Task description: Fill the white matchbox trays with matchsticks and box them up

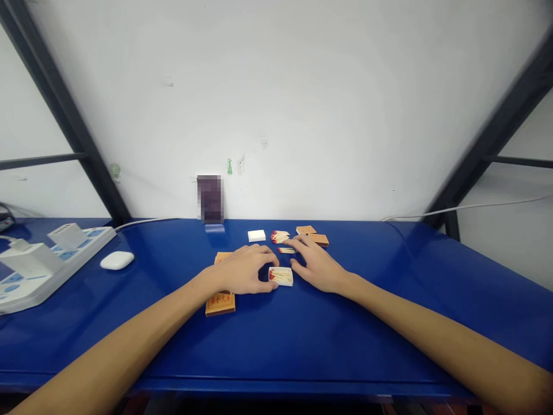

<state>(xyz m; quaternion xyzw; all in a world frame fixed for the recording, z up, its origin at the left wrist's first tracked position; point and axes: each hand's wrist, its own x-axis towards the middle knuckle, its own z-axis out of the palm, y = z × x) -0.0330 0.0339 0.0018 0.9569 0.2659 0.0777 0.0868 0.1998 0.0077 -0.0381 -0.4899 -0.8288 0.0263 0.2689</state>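
Note:
A small white matchbox tray [287, 283] with red-tipped matches [280, 275] in it lies on the blue table. My left hand [244, 270] grips its left end, thumb at the near corner and a finger at the far corner. Just beyond the tray, my right hand [317, 264] hovers with thumb and fingers apart. Between them lies a short row of loose matches [286, 251]; one fingertip reaches the larger pile of matches [280, 236] behind. Whether it touches them, I cannot tell. Under my left wrist sit orange matchboxes [220, 304], partly hidden.
A white box piece [256, 236] lies left of the pile, and orange matchbox covers [317, 238] lie to its right. A white power strip [56, 268] with plugs and a white earphone case [117, 260] are on the left. A pixelated dark object [211, 199] stands against the wall.

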